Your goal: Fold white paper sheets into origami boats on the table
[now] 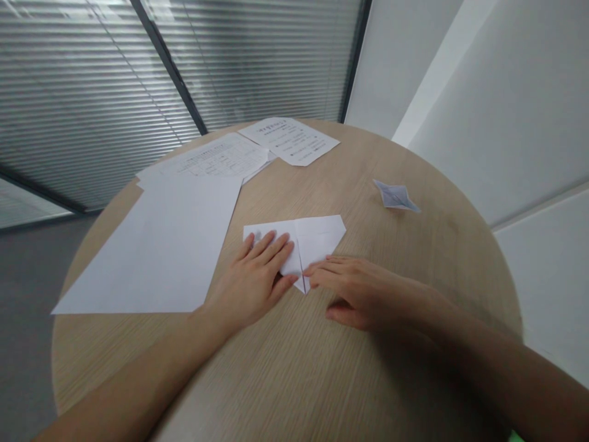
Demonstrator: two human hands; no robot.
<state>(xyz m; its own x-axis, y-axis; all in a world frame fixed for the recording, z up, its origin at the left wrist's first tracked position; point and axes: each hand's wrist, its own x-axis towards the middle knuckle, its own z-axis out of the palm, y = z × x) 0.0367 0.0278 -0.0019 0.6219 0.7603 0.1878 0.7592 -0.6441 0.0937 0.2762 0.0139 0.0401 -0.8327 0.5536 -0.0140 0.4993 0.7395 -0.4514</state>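
A folded sheet of white paper [317, 236] lies flat on the table, its point toward me and a crease down its middle. My left hand [257, 276] rests spread on the paper's left half, fingers stretched out and pressing it down. From the right, my right hand [354, 285] touches the paper close to its near tip with its fingertips; the fingers are extended and the thumb is apart from them. Part of the paper's left side is hidden beneath my left hand.
On the round wooden table [276, 380], a large blank white sheet [179, 245] lies at left. Printed sheets [294, 140] overlap farther back. A small folded paper piece [396, 196] sits at right. Window blinds [257, 55] and a white wall [519, 110] stand beyond the table.
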